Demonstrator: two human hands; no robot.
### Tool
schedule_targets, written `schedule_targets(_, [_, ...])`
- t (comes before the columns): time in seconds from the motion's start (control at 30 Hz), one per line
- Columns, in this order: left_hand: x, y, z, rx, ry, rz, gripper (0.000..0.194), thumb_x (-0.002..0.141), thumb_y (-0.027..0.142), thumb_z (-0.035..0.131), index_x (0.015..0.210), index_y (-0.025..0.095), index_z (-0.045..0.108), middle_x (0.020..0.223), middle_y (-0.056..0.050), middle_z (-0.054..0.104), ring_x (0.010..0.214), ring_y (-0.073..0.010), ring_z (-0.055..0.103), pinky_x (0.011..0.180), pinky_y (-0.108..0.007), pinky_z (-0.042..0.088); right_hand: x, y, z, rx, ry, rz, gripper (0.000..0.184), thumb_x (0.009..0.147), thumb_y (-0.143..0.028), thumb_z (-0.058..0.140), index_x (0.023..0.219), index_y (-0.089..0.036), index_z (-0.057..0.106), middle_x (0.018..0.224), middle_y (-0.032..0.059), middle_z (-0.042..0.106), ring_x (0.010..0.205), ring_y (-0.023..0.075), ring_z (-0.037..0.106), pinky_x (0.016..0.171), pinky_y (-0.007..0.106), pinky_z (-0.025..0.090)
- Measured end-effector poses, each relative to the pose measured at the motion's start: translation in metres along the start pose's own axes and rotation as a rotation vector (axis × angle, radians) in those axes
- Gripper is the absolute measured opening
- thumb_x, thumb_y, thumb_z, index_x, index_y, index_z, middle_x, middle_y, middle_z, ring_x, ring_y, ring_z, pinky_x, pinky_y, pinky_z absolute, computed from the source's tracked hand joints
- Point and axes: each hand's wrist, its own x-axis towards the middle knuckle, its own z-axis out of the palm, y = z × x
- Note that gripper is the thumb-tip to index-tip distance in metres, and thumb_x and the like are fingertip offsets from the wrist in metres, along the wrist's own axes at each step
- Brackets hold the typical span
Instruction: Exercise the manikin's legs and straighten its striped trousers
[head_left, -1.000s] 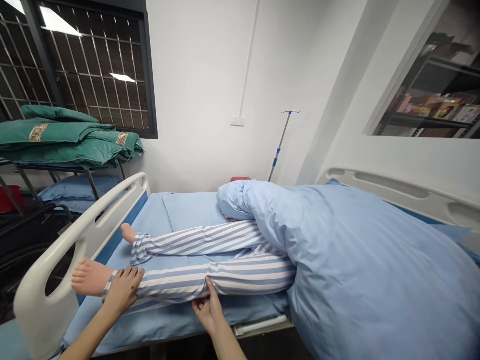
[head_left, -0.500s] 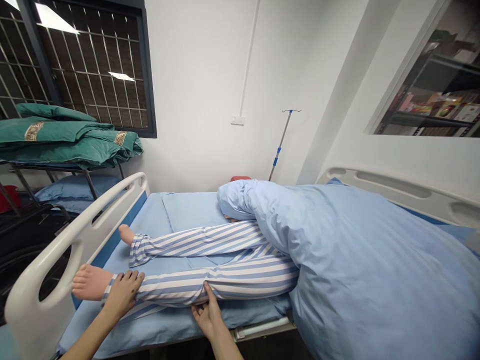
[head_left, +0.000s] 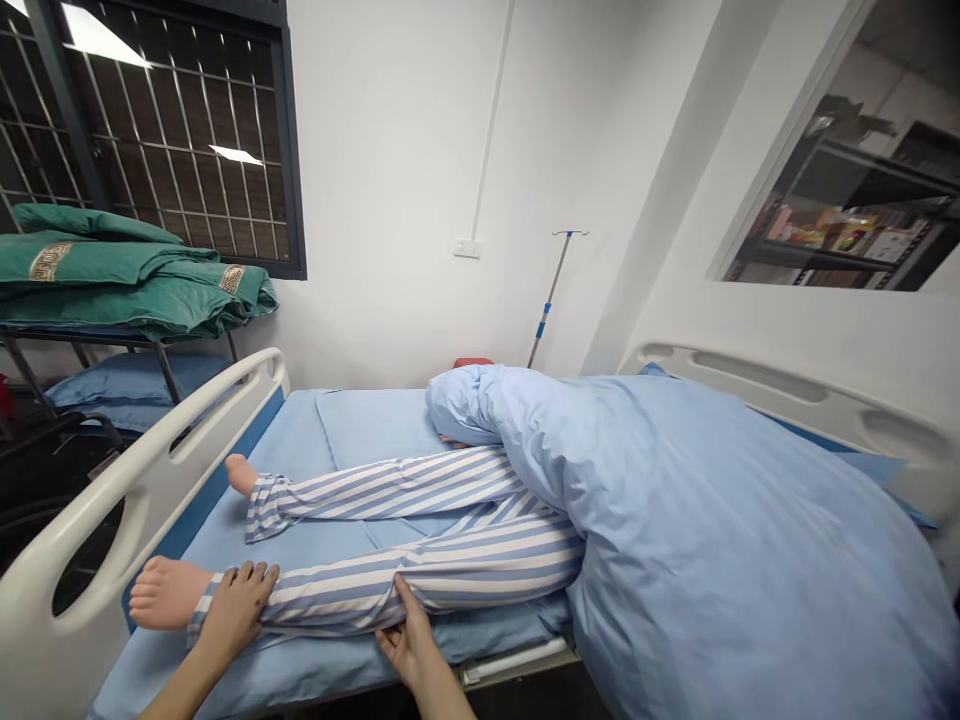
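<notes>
Two legs in blue-and-white striped trousers (head_left: 450,482) lie stretched out on the bed, bare feet toward the left; they look like a mannequin's. My left hand (head_left: 238,603) is wrapped over the near lower leg (head_left: 315,598), just above the bare near foot (head_left: 171,592). At the near knee, my right hand (head_left: 409,635) grips from the side, thumb on top of the trouser fabric and fingers lower, partly beneath the leg. A bunched light-blue quilt (head_left: 675,500) covers the upper body. The far leg (head_left: 375,490) rests on the sheet, untouched.
The bed's white footboard (head_left: 150,470) stands at the left, the headboard (head_left: 810,380) at the right. Beyond the bed are an IV pole (head_left: 551,300) and a red object (head_left: 474,362). Folded green bedding (head_left: 135,280) lies on a rack by the barred window.
The view has shifted slightly, so the bed and legs sit a little lower and further left. Both hands keep the same hold on the near leg.
</notes>
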Motion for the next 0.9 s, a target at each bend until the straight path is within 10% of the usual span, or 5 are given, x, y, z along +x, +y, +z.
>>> schedule_targets(0.43, [0.003, 0.001, -0.005, -0.010, -0.014, -0.011, 0.060, 0.061, 0.003, 0.044, 0.118, 0.019, 0.052, 0.113, -0.010, 0.059, 0.104, -0.0267, 0.048, 0.087, -0.041, 0.032, -0.001, -0.002, -0.008, -0.188, 0.044, -0.016, 0.062, 0.052, -0.061, 0.072, 0.097, -0.024, 0.051, 0.081, 0.0061, 0.064, 0.069, 0.0190, 0.062, 0.055, 0.026, 0.046])
schedule_targets(0.7, [-0.033, 0.000, 0.050, -0.207, 0.461, -0.076, 0.050, 0.068, 0.011, 0.046, 0.118, 0.017, 0.050, 0.121, -0.013, 0.053, 0.115, -0.0285, 0.043, 0.100, -0.042, 0.030, 0.000, 0.006, -0.050, -0.385, 0.139, -0.169, 0.060, 0.047, -0.056, 0.074, 0.089, -0.022, 0.049, 0.083, 0.0067, 0.063, 0.083, 0.0247, 0.064, 0.057, 0.027, 0.047])
schedule_targets(0.9, [-0.076, -0.027, 0.097, -0.638, 0.495, -0.633, 0.040, 0.070, 0.040, 0.048, 0.101, 0.014, 0.049, 0.099, -0.012, 0.060, 0.095, -0.0269, 0.057, 0.088, -0.040, 0.045, -0.002, 0.042, -0.070, -0.804, -0.003, -0.426, 0.035, 0.072, -0.045, 0.062, 0.100, -0.025, 0.056, 0.090, 0.0065, 0.062, 0.088, 0.0234, 0.061, 0.056, 0.030, 0.049])
